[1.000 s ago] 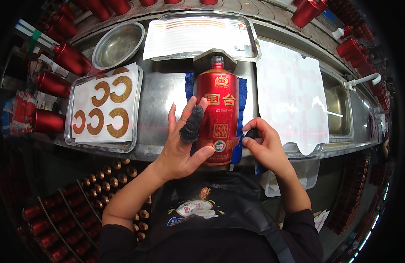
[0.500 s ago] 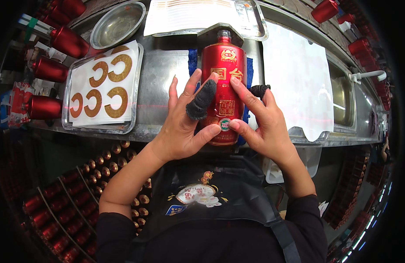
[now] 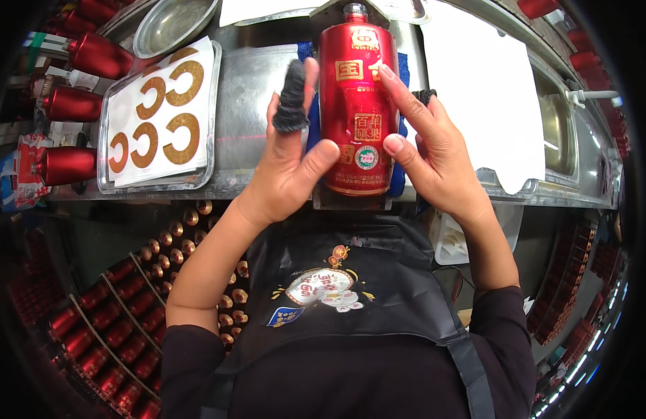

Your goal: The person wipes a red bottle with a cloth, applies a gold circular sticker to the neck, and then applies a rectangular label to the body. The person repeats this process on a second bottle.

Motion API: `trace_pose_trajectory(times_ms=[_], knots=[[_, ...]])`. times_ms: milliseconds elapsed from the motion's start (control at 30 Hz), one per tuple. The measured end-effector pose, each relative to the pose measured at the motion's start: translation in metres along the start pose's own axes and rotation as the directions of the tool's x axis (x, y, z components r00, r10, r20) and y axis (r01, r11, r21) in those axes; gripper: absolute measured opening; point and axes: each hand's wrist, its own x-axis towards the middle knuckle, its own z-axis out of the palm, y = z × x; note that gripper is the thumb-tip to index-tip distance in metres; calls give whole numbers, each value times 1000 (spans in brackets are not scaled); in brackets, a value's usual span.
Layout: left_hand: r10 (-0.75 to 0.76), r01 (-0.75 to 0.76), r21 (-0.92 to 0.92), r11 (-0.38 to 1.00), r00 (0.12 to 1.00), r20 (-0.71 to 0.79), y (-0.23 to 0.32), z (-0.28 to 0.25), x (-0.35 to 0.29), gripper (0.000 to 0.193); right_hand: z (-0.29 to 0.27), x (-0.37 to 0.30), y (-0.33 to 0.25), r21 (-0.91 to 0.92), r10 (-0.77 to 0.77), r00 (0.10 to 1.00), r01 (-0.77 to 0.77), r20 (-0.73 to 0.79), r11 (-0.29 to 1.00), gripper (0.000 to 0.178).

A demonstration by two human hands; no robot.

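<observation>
A glossy red bottle (image 3: 342, 108) with gold markings lies on its back in front of me, its neck pointing away. A small round green-and-white sticker (image 3: 367, 158) is on its lower part. My left hand (image 3: 284, 174) is open at the bottle's left side, fingers spread, with the thumb tip by its edge. A black knitted sleeve (image 3: 292, 98) covers one of its fingers. On the other side my right hand (image 3: 442, 157) is open too, its index fingertip and thumb resting at the bottle's right edge. Another black finger sleeve (image 3: 425, 96) shows partly behind that hand.
Gold C-shaped stickers on white sheets lie in a metal tray (image 3: 210, 150) at left, below a metal bowl (image 3: 143, 43). Red bottles (image 3: 70, 166) line the far left. Blue cloth (image 3: 314, 126) lies under the bottle. White sheeting (image 3: 483, 91) and a sink (image 3: 557, 126) are at right.
My left hand has come away from the bottle's front, its fingers now upright and spread to the left. My right hand has drawn toward the right edge. The view has shifted slightly.
</observation>
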Motion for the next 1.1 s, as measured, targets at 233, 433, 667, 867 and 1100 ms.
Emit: trace_pose_trajectory(times_ms=[233,433,667,867,1100], knots=[[-50,50,7,999,997,60,-1,7,-3,78,0,-4,5,-18,-48,998,49,38,999,62],[-61,61,-9,998,996,69,3,5,-1,80,3,-4,7,-37,-79,997,79,12,996,66],[75,-79,98,992,996,41,9,-3,6,78,0,-4,10,-45,-96,995,96,10,994,68],[87,-123,280,952,986,140,11,-7,14,72,0,-5,7,-73,-48,999,49,14,996,72],[96,-133,282,950,985,143,9,-9,14,75,3,-3,8,-78,-70,997,69,-13,995,73]])
